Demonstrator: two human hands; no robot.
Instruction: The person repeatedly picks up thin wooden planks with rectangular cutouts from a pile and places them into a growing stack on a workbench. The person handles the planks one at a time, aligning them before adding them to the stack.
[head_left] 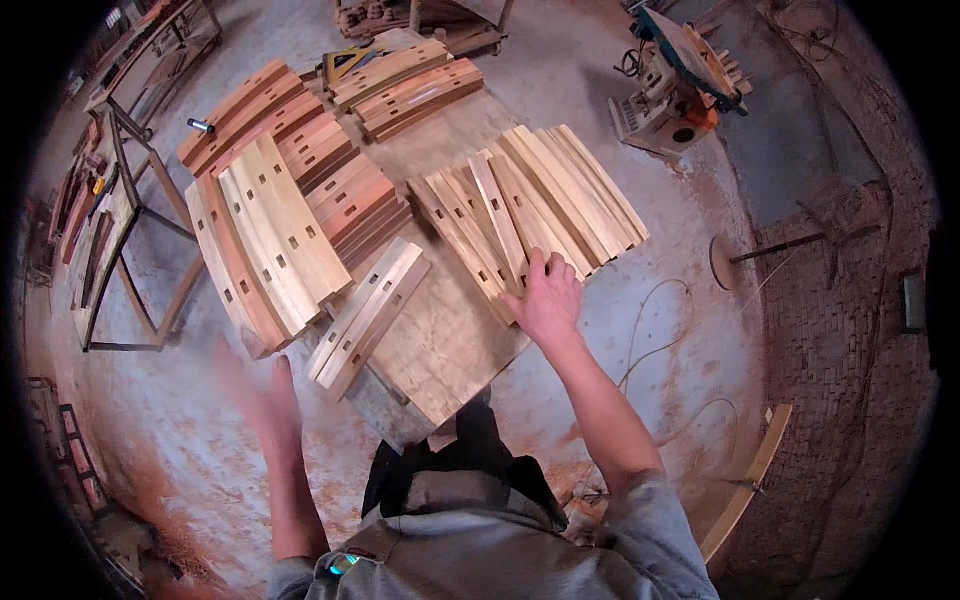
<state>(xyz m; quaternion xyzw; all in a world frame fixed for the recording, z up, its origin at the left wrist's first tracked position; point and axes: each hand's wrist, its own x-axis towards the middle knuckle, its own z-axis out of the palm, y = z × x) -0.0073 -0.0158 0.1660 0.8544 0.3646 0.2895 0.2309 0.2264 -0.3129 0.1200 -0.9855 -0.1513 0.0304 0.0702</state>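
The right hand [545, 295] presses flat, fingers spread, on the fanned pale slats [530, 205] at the workbench [450, 350] edge, which could slide off, while the blurred left hand [262, 395] seems open and empty.

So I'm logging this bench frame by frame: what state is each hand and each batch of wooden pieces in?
right hand: open, palm down on the fanned slats
left hand: blurred, off the bench, holding nothing that I can see
fanned slats: pale, overlapping, spread flat
slotted pair: lying side by side, untouched
pale curved stack: piled, slots up
reddish stacks: piled flat
workbench: dusty
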